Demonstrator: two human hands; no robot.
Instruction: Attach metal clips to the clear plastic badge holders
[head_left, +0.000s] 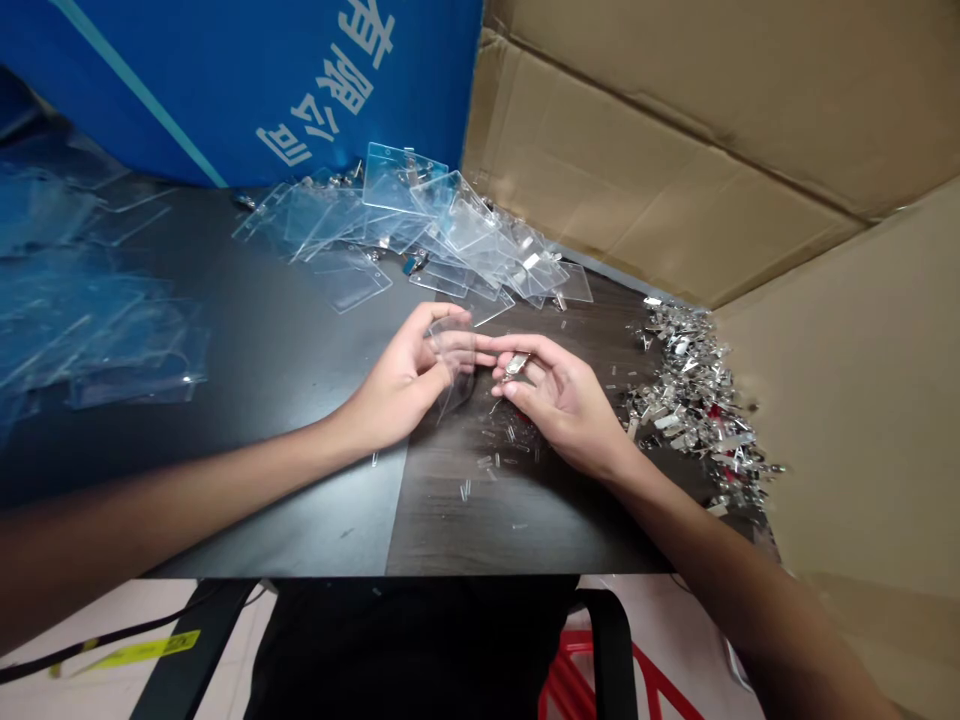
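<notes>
Near the middle of the dark table, my left hand [409, 385] grips a clear plastic badge holder [456, 365], bent slightly between thumb and fingers. Just to its right, my right hand [562, 400] pinches a shiny metal badge clip [516, 366] between thumb and fingers. The fingertips of both hands nearly meet, and I cannot tell whether the clip touches the holder. Behind them lies a heap of clear badge holders [457, 235], some with metal clips on them. Small clear plastic bits [491, 465] are scattered below the hands.
A pile of metal clips [694, 390] lies at the right, against a cardboard wall [840, 400]. More clear badge holders [112, 320] are stacked at the left. A blue panel with white characters [225, 80] stands at the back. The table's front edge [480, 575] runs before my lap.
</notes>
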